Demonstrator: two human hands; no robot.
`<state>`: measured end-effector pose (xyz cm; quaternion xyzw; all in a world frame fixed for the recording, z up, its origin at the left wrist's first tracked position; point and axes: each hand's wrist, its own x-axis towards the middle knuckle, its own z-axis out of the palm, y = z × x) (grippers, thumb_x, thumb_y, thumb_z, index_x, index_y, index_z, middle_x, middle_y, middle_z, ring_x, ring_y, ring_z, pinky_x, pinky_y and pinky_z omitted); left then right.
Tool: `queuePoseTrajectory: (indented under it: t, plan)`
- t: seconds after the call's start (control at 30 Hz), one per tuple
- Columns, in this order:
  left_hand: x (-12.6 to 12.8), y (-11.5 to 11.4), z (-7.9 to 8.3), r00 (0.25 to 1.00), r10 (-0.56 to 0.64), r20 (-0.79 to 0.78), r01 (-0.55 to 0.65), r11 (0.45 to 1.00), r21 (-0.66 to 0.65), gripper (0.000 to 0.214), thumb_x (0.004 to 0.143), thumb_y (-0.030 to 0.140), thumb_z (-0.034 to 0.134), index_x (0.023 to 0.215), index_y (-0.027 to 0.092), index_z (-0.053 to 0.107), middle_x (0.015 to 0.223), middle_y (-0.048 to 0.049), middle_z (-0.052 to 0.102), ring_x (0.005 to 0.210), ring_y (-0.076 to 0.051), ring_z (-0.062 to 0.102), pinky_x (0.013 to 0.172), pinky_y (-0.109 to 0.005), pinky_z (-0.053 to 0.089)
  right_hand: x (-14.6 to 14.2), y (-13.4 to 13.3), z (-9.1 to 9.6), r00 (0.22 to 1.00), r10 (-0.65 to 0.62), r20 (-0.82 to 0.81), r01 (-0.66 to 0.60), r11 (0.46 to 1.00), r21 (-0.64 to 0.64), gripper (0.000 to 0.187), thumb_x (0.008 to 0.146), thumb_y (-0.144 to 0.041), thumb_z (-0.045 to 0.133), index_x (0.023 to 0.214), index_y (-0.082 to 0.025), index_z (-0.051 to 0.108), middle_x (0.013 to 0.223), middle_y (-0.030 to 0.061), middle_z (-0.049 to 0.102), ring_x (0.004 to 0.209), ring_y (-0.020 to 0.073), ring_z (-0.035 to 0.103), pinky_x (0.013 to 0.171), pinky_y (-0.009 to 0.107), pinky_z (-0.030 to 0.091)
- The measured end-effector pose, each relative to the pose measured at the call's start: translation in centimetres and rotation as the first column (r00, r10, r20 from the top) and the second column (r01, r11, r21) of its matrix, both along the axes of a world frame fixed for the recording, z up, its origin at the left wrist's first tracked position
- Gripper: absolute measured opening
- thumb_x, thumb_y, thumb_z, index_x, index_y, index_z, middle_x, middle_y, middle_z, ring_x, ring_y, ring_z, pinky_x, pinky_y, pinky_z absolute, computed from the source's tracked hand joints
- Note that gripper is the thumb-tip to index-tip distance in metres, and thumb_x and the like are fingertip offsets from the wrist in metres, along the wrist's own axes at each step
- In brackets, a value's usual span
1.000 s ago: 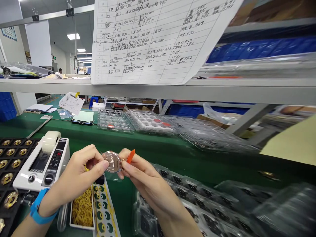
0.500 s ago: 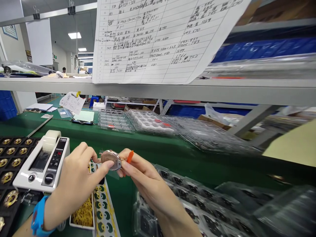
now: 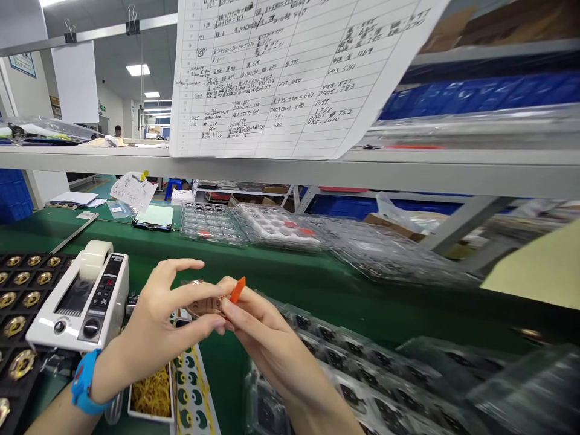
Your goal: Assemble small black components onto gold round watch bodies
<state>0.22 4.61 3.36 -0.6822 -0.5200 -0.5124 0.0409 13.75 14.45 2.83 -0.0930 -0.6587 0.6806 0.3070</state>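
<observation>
A round rose-gold watch case (image 3: 203,306) sits between my two hands above the green bench, partly hidden by my fingers. My right hand (image 3: 258,317) pinches its near right edge, with a pointed orange strip (image 3: 238,290) sticking up between the fingers. My left hand (image 3: 158,314), wearing a blue wristband (image 3: 86,383), has thumb and a finger on either side of the case, one other finger stretched out above. Below the hands lie a white box of yellow rings (image 3: 151,393) and a sheet of dark green round stickers (image 3: 193,393).
A white tape dispenser (image 3: 81,302) stands at left beside a black tray of gold round parts (image 3: 22,326). Clear trays with dark parts (image 3: 362,368) fill the right front. More clear trays (image 3: 281,226) line the back, under a shelf bar (image 3: 290,172) with a handwritten sheet (image 3: 272,78).
My left fingers have spread and shifted; the thumb has moved off the case's face toward its near side, and one finger now stretches out above. My right hand keeps its grip.
</observation>
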Motion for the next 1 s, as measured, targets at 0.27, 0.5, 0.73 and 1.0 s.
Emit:
queuePoseTrajectory:
  t: [0.27, 0.5, 0.73, 1.0]
  plan:
    - [-1.1, 0.6, -0.1, 0.985, -0.135, 0.112, 0.146, 0.984, -0.101, 0.036, 0.077, 0.027, 0.079, 0.113, 0.025, 0.07, 0.128, -0.0117, 0.061, 0.122, -0.03, 0.056, 0.103, -0.048, 0.045, -0.7, -0.1, -0.6, 0.996, 0.089, -0.001, -0.089, 0.989, -0.115, 0.039, 0.076, -0.06, 0.072, 0.081, -0.021, 0.066, 0.077, 0.0006, 0.057, 0.064, 0.0126, 0.046, 0.061, 0.025, 0.04]
    - [-2.0, 0.4, -0.3, 0.994, -0.071, 0.078, 0.064, 0.994, 0.092, 0.019, 0.085, 0.021, 0.071, 0.104, 0.025, 0.073, 0.119, -0.008, 0.071, 0.113, -0.023, 0.065, 0.108, -0.045, 0.043, 0.6, 1.2, 0.1, 0.991, 0.072, -0.112, -0.097, 0.968, -0.232, 0.04, 0.071, -0.055, 0.078, 0.074, -0.021, 0.056, 0.068, -0.0013, 0.05, 0.057, 0.0124, 0.045, 0.057, 0.026, 0.041]
    - [-2.8, -2.9, 1.4, 0.964, 0.266, 0.006, -0.253, 0.91, 0.329, 0.024, 0.086, 0.006, 0.065, 0.103, 0.021, 0.07, 0.103, -0.0047, 0.073, 0.098, -0.017, 0.068, 0.088, -0.031, 0.054, 0.1, 4.9, -0.9, 0.958, -0.263, 0.115, 0.252, 0.963, 0.099, 0.048, 0.076, -0.07, 0.06, 0.079, -0.023, 0.052, 0.077, -0.0002, 0.051, 0.067, 0.0144, 0.05, 0.064, 0.029, 0.045]
    - [-0.4, -11.7, -2.2, 0.893, 0.45, 0.001, -0.439, 0.871, 0.223, 0.023, 0.087, 0.002, 0.058, 0.1, 0.019, 0.067, 0.1, -0.0066, 0.073, 0.095, -0.017, 0.069, 0.085, -0.028, 0.056, -6.2, 12.5, -6.8, 0.59, -0.481, 0.648, 0.158, 0.856, 0.492, 0.03, 0.095, -0.035, 0.059, 0.117, -0.015, 0.061, 0.115, 0.0072, 0.063, 0.095, 0.0196, 0.064, 0.081, 0.038, 0.056]
